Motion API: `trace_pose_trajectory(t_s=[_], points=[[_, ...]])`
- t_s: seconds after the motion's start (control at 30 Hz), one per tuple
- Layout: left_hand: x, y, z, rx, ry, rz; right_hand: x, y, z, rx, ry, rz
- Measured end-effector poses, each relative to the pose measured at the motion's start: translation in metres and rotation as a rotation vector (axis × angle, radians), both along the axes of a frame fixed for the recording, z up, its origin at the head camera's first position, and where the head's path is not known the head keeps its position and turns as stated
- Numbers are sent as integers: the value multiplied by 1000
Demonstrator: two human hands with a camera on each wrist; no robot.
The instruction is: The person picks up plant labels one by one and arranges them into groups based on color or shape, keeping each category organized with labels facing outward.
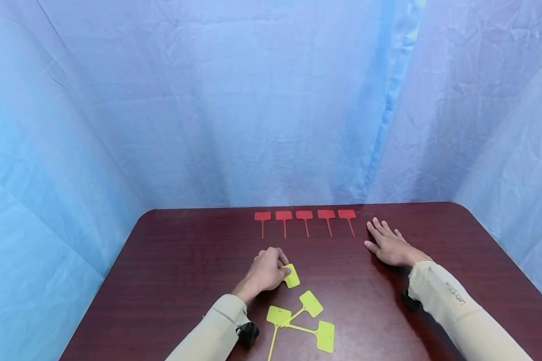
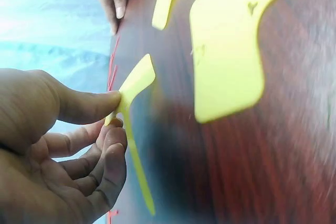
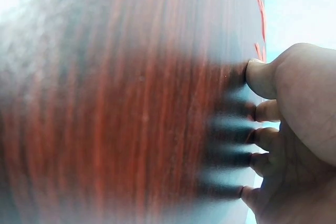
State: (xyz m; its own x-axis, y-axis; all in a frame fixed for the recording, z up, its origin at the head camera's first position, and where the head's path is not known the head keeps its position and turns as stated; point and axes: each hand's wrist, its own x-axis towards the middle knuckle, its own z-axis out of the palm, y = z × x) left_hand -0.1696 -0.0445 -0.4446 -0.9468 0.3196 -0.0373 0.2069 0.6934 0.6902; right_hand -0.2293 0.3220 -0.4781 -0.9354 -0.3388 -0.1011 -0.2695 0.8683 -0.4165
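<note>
My left hand (image 1: 265, 271) is over the middle of the table, pinching a yellow T-shaped plant label (image 1: 293, 277) between thumb and fingers. In the left wrist view the held label (image 2: 138, 81) is gripped near where its flat head meets the stem, and the pointed stem slants down. Nearer to me lie three more yellow labels, one with its head at the left (image 1: 277, 315), one higher up (image 1: 312, 304) and one at the right (image 1: 325, 337), their stems crossing. My right hand (image 1: 388, 246) rests on the tabletop at the right with fingers spread, holding nothing.
Several red plant labels (image 1: 304, 215) stand in a row along the far edge, heads away from me and stems toward me. The dark wood-grain table (image 1: 171, 281) has rounded far corners. Blue cloth (image 1: 271, 110) hangs behind it and at both sides.
</note>
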Motion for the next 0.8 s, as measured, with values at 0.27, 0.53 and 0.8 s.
trace_pose_trajectory(t_s=[0.27,0.53,0.8], points=[[-14,-22,-4,-47,70,143,-2,2,-3,3,-3,1],[-26,-37,-11,-111,80,325,2,-3,5,5,-18,-11],[-35,-40,-15,-132,112,385,2,-3,8,45,-32,-15]])
